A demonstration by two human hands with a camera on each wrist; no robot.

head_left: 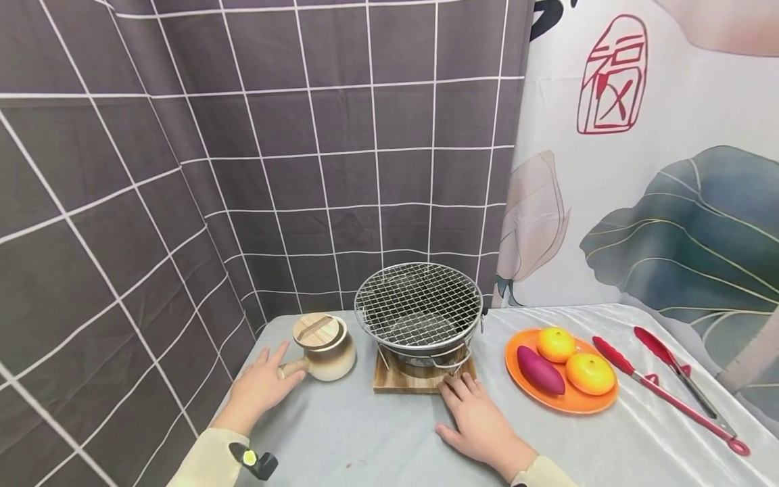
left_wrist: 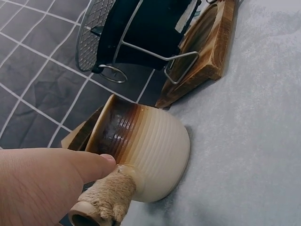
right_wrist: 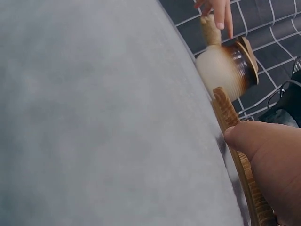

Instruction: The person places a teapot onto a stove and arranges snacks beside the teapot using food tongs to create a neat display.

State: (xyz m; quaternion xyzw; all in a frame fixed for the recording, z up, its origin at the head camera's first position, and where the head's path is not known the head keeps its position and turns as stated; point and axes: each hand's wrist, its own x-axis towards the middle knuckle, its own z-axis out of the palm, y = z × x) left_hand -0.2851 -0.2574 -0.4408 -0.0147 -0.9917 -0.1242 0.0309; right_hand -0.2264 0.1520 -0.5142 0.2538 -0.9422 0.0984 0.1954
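Note:
A cream and brown ceramic pot (head_left: 331, 358) stands on the left, with a round wooden lid (head_left: 316, 330) sitting askew on its rim. My left hand (head_left: 260, 387) is at the pot's twine-wrapped side handle (left_wrist: 110, 190), fingers spread and thumb extended over it; whether the skin touches the handle is unclear. On a square wooden board (head_left: 395, 382) in the centre rests a round metal grill (head_left: 420, 304) with a wire mesh top. My right hand (head_left: 481, 421) lies at the board's front right corner, fingertips on its edge. In the right wrist view the thumb (right_wrist: 240, 134) is beside the board.
To the right, an orange plate (head_left: 572, 404) carries two oranges (head_left: 590, 373) and a purple sweet potato (head_left: 540, 370). Red-tipped tongs (head_left: 669, 399) lie spread near the table's right side. Behind the grey tablecloth (head_left: 365, 439) hangs a dark checked curtain (head_left: 341, 176).

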